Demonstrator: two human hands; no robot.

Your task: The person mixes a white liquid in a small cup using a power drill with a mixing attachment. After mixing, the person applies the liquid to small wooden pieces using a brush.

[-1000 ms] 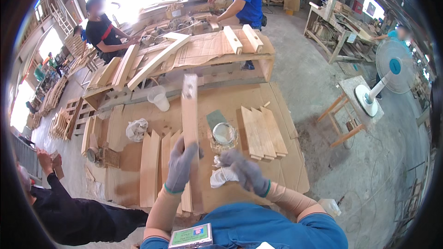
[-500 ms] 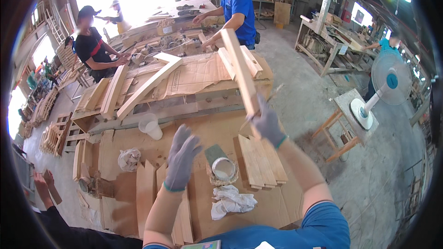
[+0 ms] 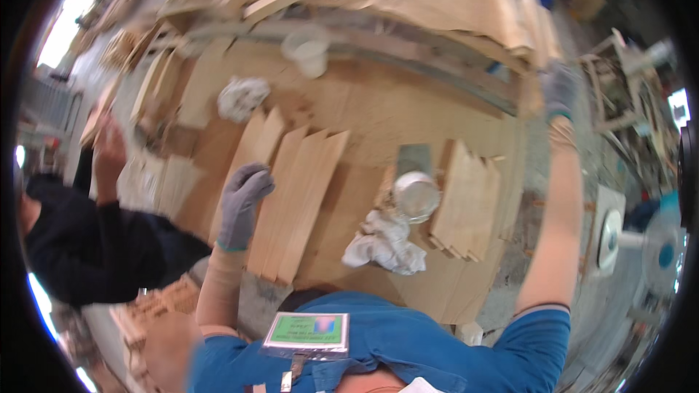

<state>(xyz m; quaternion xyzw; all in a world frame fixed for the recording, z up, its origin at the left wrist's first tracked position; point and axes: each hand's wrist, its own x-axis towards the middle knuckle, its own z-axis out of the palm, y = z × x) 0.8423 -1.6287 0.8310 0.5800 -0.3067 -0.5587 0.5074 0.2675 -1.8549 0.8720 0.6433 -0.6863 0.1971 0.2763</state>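
My right hand (image 3: 559,91), in a grey glove and blurred, is stretched out to the far right. It grips the near end of a pale wooden bar (image 3: 551,35), beside two similar bars (image 3: 514,20) at the end of the far bench. My left hand (image 3: 246,204), also gloved, is curled closed with nothing visible in it. It hovers by a row of pale wooden slats (image 3: 300,204) on the cardboard-covered table (image 3: 364,113). Between my arms stand an open round can (image 3: 416,196), a grey-green block (image 3: 414,159) and a crumpled white cloth (image 3: 386,244).
More slats (image 3: 466,200) lie right of the can. A white plastic cup (image 3: 312,54) and a second crumpled cloth (image 3: 244,98) sit farther back. Another person in dark clothes (image 3: 109,240) works close on my left, holding wood. A fan (image 3: 659,247) stands at the right.
The view has tilted down. My right hand has brought the raised bar over to the two bars on the far bench. My left hand has curled closed and moved left.
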